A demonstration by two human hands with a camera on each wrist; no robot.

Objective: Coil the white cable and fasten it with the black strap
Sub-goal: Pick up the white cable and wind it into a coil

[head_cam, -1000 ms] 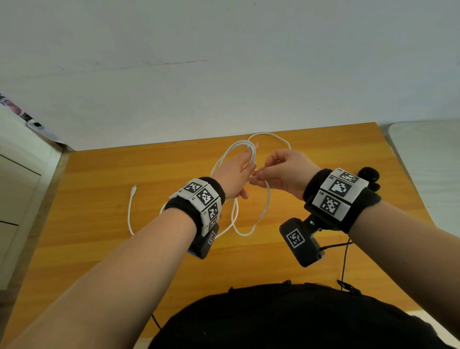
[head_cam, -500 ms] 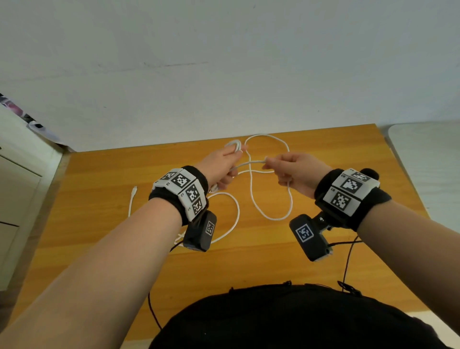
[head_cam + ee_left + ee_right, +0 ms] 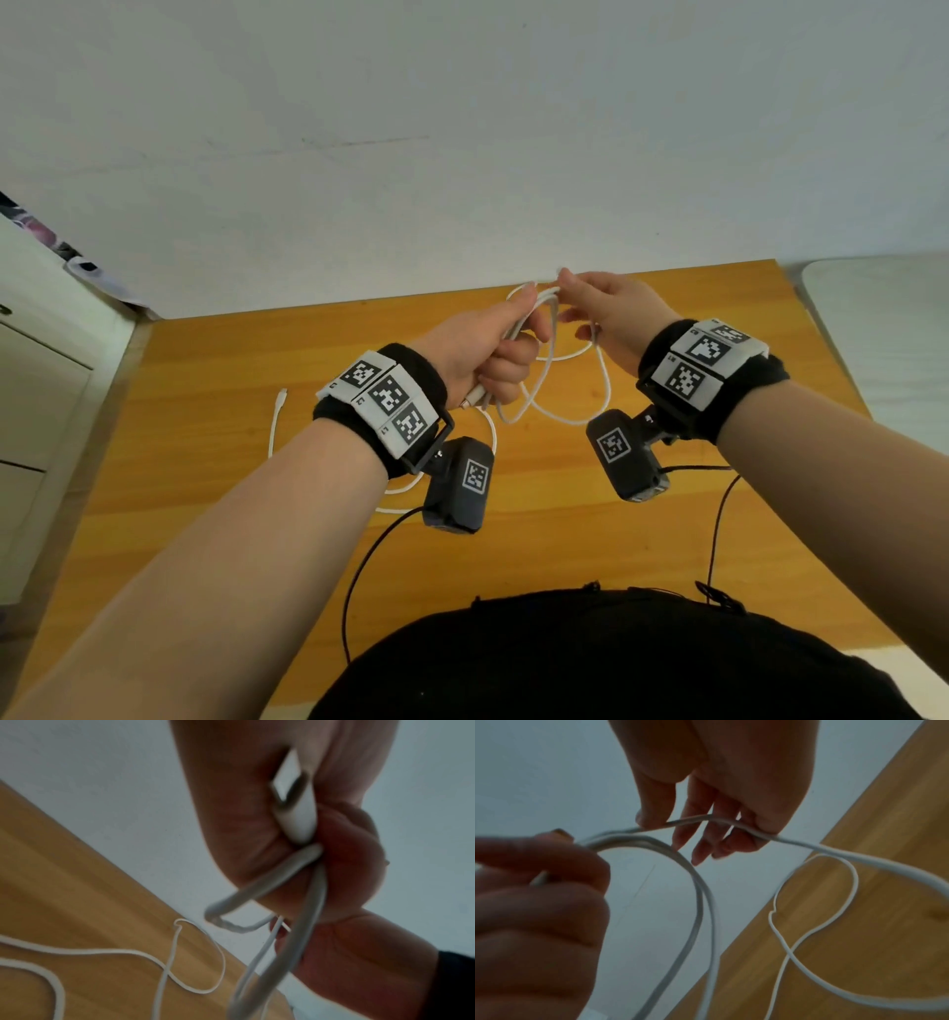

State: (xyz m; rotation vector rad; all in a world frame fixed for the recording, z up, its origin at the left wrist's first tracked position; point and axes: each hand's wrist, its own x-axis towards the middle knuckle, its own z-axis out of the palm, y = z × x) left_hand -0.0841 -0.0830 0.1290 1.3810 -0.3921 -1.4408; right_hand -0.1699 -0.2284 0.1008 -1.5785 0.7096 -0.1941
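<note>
The white cable hangs in loops between my raised hands above the wooden table. My left hand grips the gathered loops in a fist, with one white plug sticking out of the bottom of the fist. My right hand pinches a strand of the cable between thumb and fingertips, right beside the left hand. The rest of the cable trails down onto the table, and its free end lies at the left. No black strap is visible in any view.
A white cabinet stands left of the table and a pale surface lies to its right. A white wall runs behind the far edge. Thin black camera wires hang from my wrists over the near table.
Both hands have risen and moved toward the far edge. The right hand has brought another length of cable up to the left hand, which now grips the loops in a fist.
</note>
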